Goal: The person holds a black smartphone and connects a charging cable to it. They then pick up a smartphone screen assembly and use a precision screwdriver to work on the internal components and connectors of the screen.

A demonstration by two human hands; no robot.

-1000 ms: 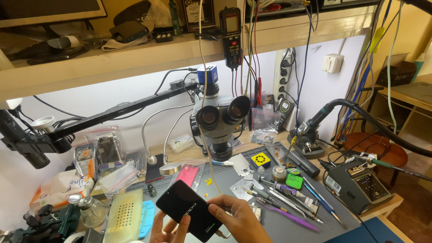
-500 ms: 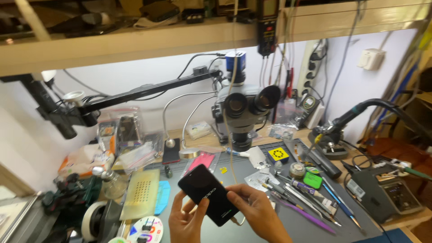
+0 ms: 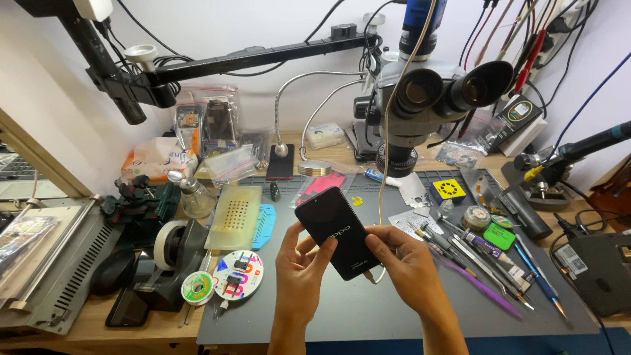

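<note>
Over on the far left a grey metal machine (image 3: 49,263) sits at the bench edge, and next to it a tape dispenser (image 3: 172,253) with a white roll. A pale yellow perforated block (image 3: 235,215) lies just beyond, with a round white disc (image 3: 238,275) and a small green solder spool (image 3: 197,288) in front of it. At the middle, above the grey work mat (image 3: 368,309), both hands hold up a black phone (image 3: 337,231), back side up and tilted. The left hand (image 3: 299,273) curls its fingers against the phone's lower left edge, thumb up along the side. The right hand (image 3: 404,263) pinches the phone's lower right corner, where a thin cable hangs down. Behind them stands a stereo microscope (image 3: 437,98). Further right, tweezers and pens (image 3: 490,263) lie scattered, beside a yellow square box (image 3: 448,191) and a soldering iron stand (image 3: 545,177).
</note>
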